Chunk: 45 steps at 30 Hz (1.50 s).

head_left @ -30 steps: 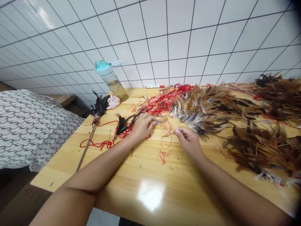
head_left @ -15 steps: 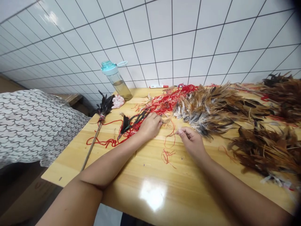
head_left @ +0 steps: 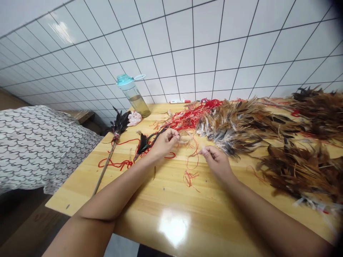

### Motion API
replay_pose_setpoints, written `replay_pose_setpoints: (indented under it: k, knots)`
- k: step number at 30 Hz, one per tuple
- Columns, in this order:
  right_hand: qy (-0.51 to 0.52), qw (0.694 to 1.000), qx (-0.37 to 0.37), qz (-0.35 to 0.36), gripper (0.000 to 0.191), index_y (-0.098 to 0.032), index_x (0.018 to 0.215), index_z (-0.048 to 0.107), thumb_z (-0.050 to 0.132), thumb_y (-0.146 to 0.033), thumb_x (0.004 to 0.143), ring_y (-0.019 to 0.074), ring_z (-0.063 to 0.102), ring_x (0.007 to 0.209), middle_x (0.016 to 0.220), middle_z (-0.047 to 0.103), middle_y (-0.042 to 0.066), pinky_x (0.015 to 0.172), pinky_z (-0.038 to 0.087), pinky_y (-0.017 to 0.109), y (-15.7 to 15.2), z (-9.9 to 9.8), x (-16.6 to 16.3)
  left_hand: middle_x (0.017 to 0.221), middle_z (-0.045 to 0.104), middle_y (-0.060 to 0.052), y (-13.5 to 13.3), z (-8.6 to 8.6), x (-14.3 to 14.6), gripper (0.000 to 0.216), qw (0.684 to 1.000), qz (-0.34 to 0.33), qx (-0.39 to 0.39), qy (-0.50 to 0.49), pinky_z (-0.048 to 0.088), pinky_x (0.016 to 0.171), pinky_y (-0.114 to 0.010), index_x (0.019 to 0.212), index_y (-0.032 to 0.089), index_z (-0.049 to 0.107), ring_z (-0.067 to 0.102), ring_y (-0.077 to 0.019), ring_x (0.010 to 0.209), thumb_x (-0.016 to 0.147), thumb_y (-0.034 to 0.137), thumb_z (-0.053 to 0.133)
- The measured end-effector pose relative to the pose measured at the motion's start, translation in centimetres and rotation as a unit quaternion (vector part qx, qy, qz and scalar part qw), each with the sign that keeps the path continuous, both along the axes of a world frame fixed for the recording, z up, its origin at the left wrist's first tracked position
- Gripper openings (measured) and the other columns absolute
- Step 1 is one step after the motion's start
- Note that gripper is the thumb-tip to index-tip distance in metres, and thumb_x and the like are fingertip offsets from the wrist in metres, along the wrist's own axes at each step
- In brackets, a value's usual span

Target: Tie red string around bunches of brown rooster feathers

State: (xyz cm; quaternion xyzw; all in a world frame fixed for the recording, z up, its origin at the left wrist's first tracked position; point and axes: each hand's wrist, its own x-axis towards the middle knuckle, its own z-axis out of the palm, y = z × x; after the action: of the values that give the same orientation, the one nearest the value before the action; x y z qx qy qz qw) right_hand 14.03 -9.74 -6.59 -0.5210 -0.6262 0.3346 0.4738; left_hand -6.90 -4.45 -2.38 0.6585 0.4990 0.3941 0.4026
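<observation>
My left hand (head_left: 166, 142) is raised a little over the table, its thumb and forefinger pinched together. A small pale-brown feather (head_left: 185, 137) shows right by those fingertips; whether they grip it I cannot tell. To the right, my right hand (head_left: 216, 159) is closed in a pinch, with a whitish wisp and a thin reddish strand at its tips, too fine to name. Between the hands lies a loop of thin red thread (head_left: 187, 165), with a frayed red tuft below it. Under and behind my left wrist are dark feathers (head_left: 144, 142) and red cord (head_left: 170, 155).
A feather-topped stick (head_left: 106, 166) lies at the table's left. Behind it stand a water bottle (head_left: 138, 101) and crumpled pink-white plastic (head_left: 134, 118). A marker (head_left: 180, 101) lies by the tiled wall. Red thread (head_left: 184, 119) and brown feather bunches (head_left: 241, 125) fill the back and right.
My left hand has lifted off the dark feathers and moved slightly left, its fingers now in a pinch. My right hand stays almost in place. The view has tilted slightly.
</observation>
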Motion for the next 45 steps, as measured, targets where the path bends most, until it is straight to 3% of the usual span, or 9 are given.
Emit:
replay_pose_setpoints:
  k: [8,14,19,24,28,33,40,45]
  knots:
    - [0.003,1.0,0.0,0.001,0.026,-0.019,0.076,0.065,0.049,-0.037,0.086,0.0163,0.058,0.07,0.072,0.066,0.002,0.067,0.042,0.027,0.1,0.3,0.1,0.07,0.055,0.002,-1.7,0.2,1.9,0.035,0.973,-0.033,-0.114,-0.199,0.038,0.057,-0.019,0.088,0.014,0.057,0.048,-0.0062,0.06,0.069,0.036,0.075]
    - [0.021,0.999,-0.027,0.025,0.027,-0.019,0.078,0.069,0.051,-0.037,0.085,0.0184,0.061,0.074,0.075,0.069,0.003,0.072,0.044,0.03,0.1,0.0,-0.2,0.076,0.06,0.0,-3.1,0.2,3.4,0.029,0.963,-0.049,-0.104,-0.243,0.043,0.062,-0.02,0.09,0.014,0.057,0.055,-0.0086,0.068,0.073,0.032,0.073]
    - [0.1,0.983,-0.122,0.096,0.026,-0.02,0.071,0.07,0.058,-0.042,0.078,0.0179,0.059,0.07,0.069,0.066,0.002,0.07,0.044,0.03,-0.7,0.6,-1.1,0.076,0.059,0.0,-3.9,0.3,3.6,0.023,0.967,-0.084,-0.088,-0.222,0.045,0.065,-0.022,0.089,0.015,0.057,0.056,-0.0086,0.066,0.076,0.028,0.071]
    - [0.198,0.938,-0.246,0.145,0.038,-0.018,0.059,0.061,0.065,-0.053,0.072,0.0087,0.033,0.049,0.05,0.043,-0.005,0.051,0.026,0.024,-0.9,1.7,-0.9,0.074,0.059,0.0,-4.1,0.7,3.4,0.022,0.966,-0.141,-0.09,-0.198,0.047,0.067,-0.024,0.092,0.015,0.058,0.058,-0.0098,0.066,0.078,0.028,0.068]
    - [0.27,0.906,-0.286,0.154,0.044,-0.018,0.054,0.054,0.071,-0.056,0.067,0.0075,0.029,0.049,0.049,0.042,-0.005,0.051,0.022,0.025,-0.5,2.2,-0.3,0.083,0.061,-0.002,-3.9,0.8,3.3,0.02,0.968,-0.144,-0.068,-0.193,0.047,0.073,-0.024,0.089,0.014,0.058,0.059,-0.0107,0.075,0.077,0.026,0.069]
    - [0.253,0.906,-0.29,0.178,0.037,-0.017,0.076,0.069,0.078,-0.05,0.061,0.0082,0.036,0.055,0.06,0.051,-0.003,0.054,0.026,0.024,-0.4,1.8,-0.3,0.073,0.058,0.001,-3.7,0.2,3.3,0.023,0.97,-0.145,-0.088,-0.174,0.045,0.067,-0.024,0.091,0.015,0.057,0.056,-0.0108,0.068,0.078,0.03,0.069]
    - [0.267,0.913,-0.269,0.154,0.036,-0.017,0.073,0.066,0.077,-0.05,0.063,0.008,0.037,0.056,0.059,0.047,-0.004,0.054,0.028,0.023,-0.2,1.1,0.0,0.084,0.058,-0.003,-3.2,-0.1,3.4,0.02,0.981,-0.142,-0.042,-0.122,0.043,0.073,-0.025,0.088,0.014,0.057,0.054,-0.0121,0.078,0.078,0.029,0.066]
    - [0.194,0.946,-0.219,0.138,0.033,-0.017,0.066,0.059,0.07,-0.048,0.07,0.0087,0.036,0.056,0.057,0.044,-0.005,0.054,0.029,0.024,-0.4,1.0,-0.3,0.087,0.059,-0.004,-3.1,-0.6,3.3,0.019,0.986,-0.147,-0.017,-0.083,0.042,0.073,-0.025,0.093,0.015,0.059,0.054,-0.0134,0.081,0.08,0.029,0.065]
